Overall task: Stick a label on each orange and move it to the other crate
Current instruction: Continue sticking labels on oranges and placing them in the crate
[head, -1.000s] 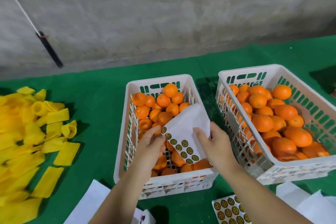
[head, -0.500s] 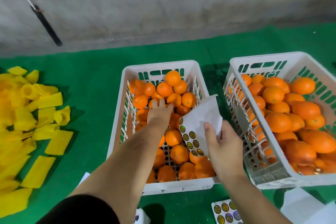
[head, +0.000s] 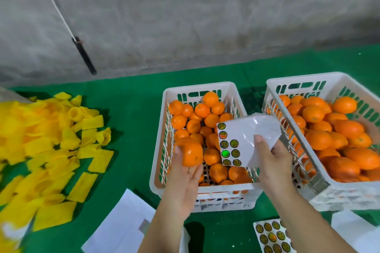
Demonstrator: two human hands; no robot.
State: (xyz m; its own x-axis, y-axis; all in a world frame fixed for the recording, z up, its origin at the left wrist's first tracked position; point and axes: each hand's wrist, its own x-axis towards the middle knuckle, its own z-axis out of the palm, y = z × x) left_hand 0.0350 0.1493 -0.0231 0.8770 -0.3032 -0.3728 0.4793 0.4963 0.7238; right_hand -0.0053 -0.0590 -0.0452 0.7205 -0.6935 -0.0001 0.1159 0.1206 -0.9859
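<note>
The left hand (head: pixel 185 172) has its fingers curled under and around a round, bright orange fruit (head: pixel 192 154), holding it just above the other fruit at the near left of the white slatted plastic crate (head: pixel 197 193) in the middle. The right hand (head: pixel 271 162) pinches, thumb on top, a white glossy backing sheet (head: pixel 246 135) that carries a few round gold-and-dark stickers (head: pixel 230 148) down its left edge; most of the sheet is already bare.

What matters for the next move is how these two lie: the held fruit sits just to the left of the sticker column, near it but not touching, with the stickers facing the fruit. Judging from this, a label has to be peeled off and pressed onto the fruit, and the sheet hand is the nearer one to the second white slatted crate (head: pixel 273 88) on the right, which already holds larger orange fruit. So the fruit would have to cross over or past the sheet to get there.

Both crates stand on the green cloth-covered table (head: pixel 133 109). Another sheet of gold stickers (head: pixel 271 236) lies at the near edge, bare white sheets (head: pixel 119 226) beside it, and a heap of yellow foam net sleeves (head: pixel 41 146) lies well to the left.
</note>
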